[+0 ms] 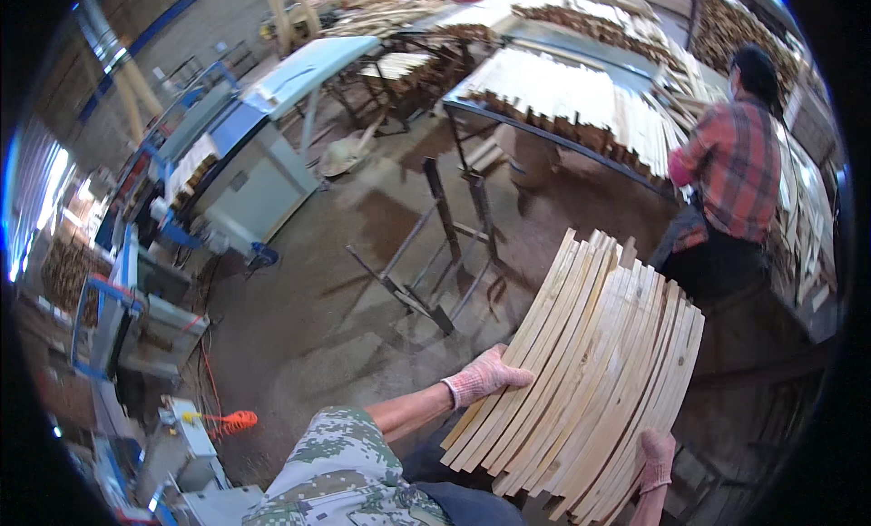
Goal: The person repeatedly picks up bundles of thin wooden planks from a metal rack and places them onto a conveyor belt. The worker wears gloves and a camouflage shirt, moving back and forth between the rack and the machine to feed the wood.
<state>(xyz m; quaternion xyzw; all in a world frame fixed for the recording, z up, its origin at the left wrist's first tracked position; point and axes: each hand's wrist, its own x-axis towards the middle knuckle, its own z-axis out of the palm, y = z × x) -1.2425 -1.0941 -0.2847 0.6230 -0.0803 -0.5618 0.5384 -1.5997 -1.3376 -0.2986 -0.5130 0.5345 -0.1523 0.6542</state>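
Here's the left hand (488, 377), low and centre, forearm angled in from a camouflage sleeve (349, 458), thumb laid over the left edge of the wooden slats (594, 372), fingers hidden beneath! The right hand (657, 460) braces the lower right edge; how its fingers close, I can't tell. Both wear knitted pinkish gloves. The slats fan between them, pale, narrow, straight-grained, right above the lap. Beyond, a dark metal frame (442, 313); farther, a plaid-shirted co-worker (739, 167) beside a slat-covered table (581, 143).
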